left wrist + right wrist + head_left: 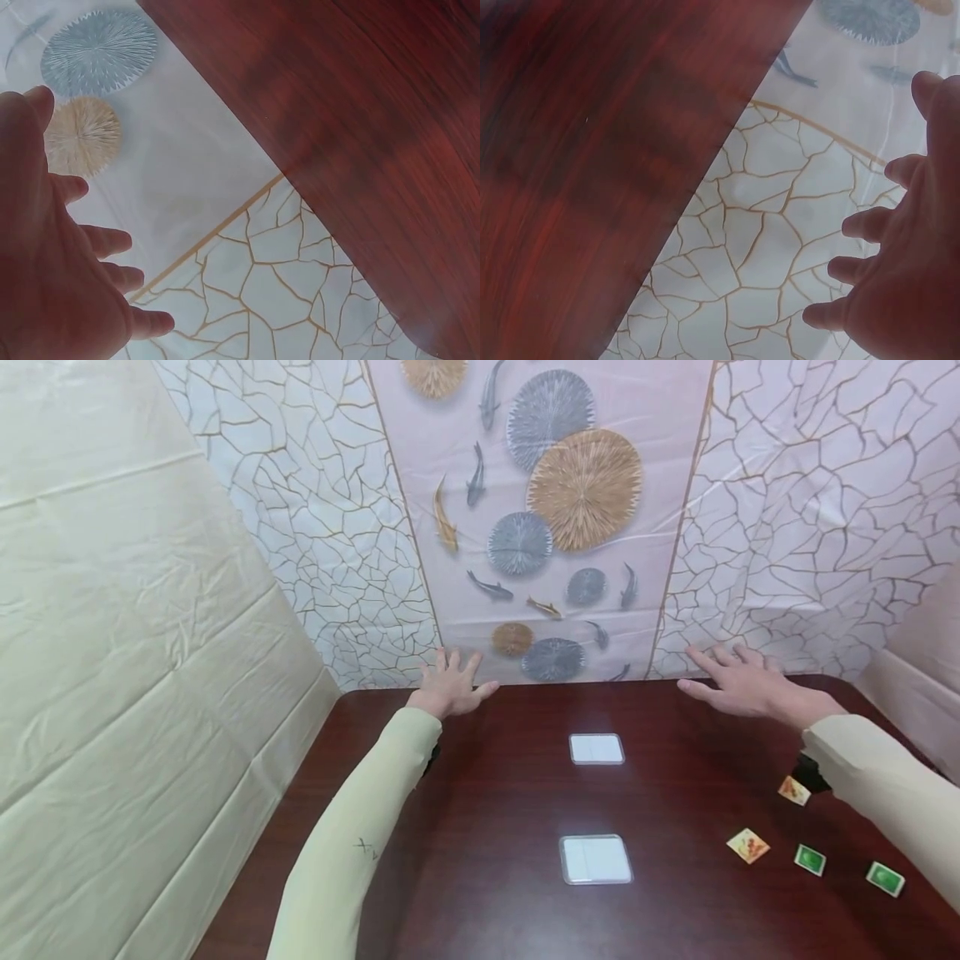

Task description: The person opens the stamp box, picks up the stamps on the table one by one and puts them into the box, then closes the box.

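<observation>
My left hand [450, 687] is stretched out over the far left part of the dark red table, its fingers spread and holding nothing. Over the far right part, my right hand [738, 683] is likewise extended with fingers apart and nothing in it. Both wrist views show the spread fingers beside the table edge, against the patterned cloth. Between the arms lie two flat white rectangles in clear frames, a far one [597, 749] and a near one [596, 860]. Nearest my right forearm is a small square picture card [794, 791], partly overlapped by the dark wrist strap.
To the right lie another orange-and-yellow picture card [748, 846] and two small green pieces with pale borders, one [810, 860] left of the other [886, 879]. A patterned cloth [622, 643] hangs behind the table [495, 793]. Cream cloth [187, 635] covers the left side.
</observation>
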A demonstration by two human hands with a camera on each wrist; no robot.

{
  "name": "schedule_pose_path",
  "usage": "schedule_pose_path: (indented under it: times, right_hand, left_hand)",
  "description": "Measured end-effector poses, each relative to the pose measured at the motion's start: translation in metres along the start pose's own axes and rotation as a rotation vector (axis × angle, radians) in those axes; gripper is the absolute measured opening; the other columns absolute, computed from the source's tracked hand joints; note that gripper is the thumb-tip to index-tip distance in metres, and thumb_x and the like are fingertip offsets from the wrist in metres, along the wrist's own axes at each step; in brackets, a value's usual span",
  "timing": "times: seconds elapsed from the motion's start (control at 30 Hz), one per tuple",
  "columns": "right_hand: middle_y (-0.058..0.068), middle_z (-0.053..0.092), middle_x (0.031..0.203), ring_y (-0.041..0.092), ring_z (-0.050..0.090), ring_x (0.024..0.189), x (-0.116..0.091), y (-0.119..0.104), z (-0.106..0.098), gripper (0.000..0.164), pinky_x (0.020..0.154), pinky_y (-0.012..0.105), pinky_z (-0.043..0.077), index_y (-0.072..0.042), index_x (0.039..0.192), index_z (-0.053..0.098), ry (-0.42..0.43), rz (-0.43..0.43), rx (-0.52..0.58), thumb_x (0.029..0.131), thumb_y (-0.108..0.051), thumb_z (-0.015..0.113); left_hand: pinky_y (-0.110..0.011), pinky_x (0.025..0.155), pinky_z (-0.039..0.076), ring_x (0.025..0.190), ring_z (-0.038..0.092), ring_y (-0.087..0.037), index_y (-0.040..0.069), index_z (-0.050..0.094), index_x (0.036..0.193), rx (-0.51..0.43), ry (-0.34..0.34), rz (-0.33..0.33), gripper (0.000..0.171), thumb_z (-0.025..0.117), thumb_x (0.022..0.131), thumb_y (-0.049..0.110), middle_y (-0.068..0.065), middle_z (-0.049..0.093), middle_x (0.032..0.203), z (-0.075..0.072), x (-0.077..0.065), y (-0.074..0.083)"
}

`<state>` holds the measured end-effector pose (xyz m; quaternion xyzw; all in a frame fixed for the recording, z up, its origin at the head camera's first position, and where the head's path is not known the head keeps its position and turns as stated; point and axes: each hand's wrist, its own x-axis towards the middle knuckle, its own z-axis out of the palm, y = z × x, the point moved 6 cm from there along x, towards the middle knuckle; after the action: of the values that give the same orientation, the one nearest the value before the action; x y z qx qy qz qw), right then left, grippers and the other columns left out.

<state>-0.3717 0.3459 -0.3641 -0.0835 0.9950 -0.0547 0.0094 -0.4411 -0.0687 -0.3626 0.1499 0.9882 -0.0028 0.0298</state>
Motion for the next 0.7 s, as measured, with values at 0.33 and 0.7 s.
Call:
schedule_pose_path:
  times: [0.33, 0.7]
  right_hand:
    - [0.032, 0.016, 0.157, 0.061, 0.007, 0.140, -0.002, -0.012, 0.005, 0.082, 0.101, 0.081, 0.005, -0.017, 0.158, 0.013, 0.006, -0.057, 0.063, 0.096, -0.066, 0.037]
    - [0.030, 0.022, 0.157, 0.059, 0.018, 0.138, -0.012, -0.032, 0.008, 0.078, 0.101, 0.078, 0.016, -0.015, 0.157, 0.017, 0.049, -0.116, 0.036, 0.098, -0.060, 0.041]
  left_hand:
    - [-0.069, 0.115, 0.008, 0.152, 0.001, -0.041, 0.026, 0.012, 0.159, 0.008, -0.010, 0.042, 0.077, 0.028, 0.097, 0.069, -0.016, 0.010, 0.165, 0.003, -0.006, 0.008]
    - [-0.068, 0.115, 0.011, 0.152, 0.004, -0.041, 0.027, 0.015, 0.158, 0.026, 0.000, 0.073, 0.076, 0.028, 0.097, 0.069, -0.016, 0.011, 0.165, 0.004, -0.010, 0.020]
